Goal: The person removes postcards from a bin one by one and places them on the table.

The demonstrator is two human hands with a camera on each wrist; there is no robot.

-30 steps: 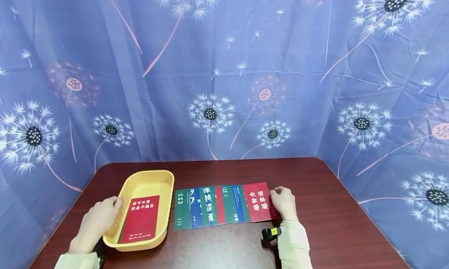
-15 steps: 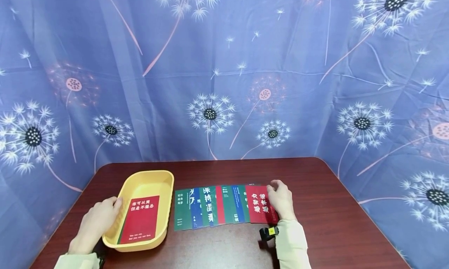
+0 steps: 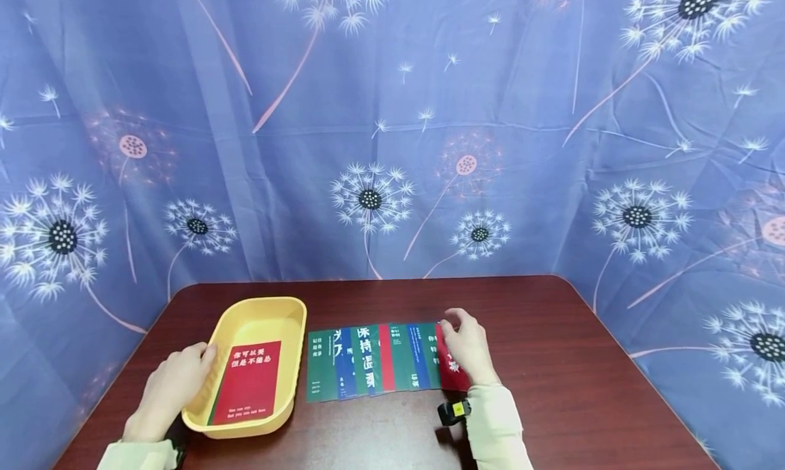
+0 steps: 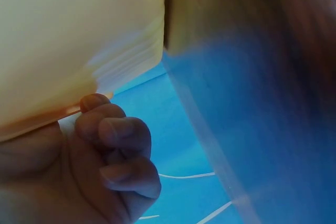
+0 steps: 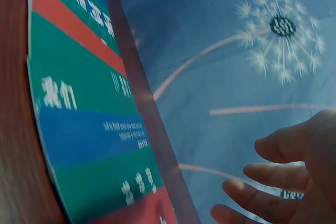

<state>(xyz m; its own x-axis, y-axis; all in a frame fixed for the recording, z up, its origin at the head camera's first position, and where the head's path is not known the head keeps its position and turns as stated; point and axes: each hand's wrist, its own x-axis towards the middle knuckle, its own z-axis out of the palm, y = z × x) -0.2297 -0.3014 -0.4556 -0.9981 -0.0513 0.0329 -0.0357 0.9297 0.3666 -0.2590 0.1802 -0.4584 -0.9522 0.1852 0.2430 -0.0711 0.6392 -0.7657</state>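
My left hand (image 3: 174, 385) grips the left rim of a yellow plastic basin (image 3: 294, 361). Its fingers (image 4: 126, 132) curl at the rim in the left wrist view. Inside the basin lies a red card (image 3: 248, 381) with white writing, with a green edge showing under it. My right hand (image 3: 469, 347) hovers over the right end of an overlapping row of cards, hiding part of the red end card (image 3: 450, 371). In the right wrist view its fingers are spread, apart from the cards, with nothing between them. Beside the end card lies a green card (image 5: 105, 187), then a blue card (image 5: 89, 135).
Green, blue and red cards continue leftward to a green card (image 3: 321, 371) close to the basin's right side. Everything stands on a dark red wooden table (image 3: 570, 388). A blue dandelion-print curtain (image 3: 392, 150) hangs behind and at both sides.
My right hand has left the red end card's right edge and moved left over that card, its fingers loosening. That card now lies lower in the row. The left hand and basin stay put.
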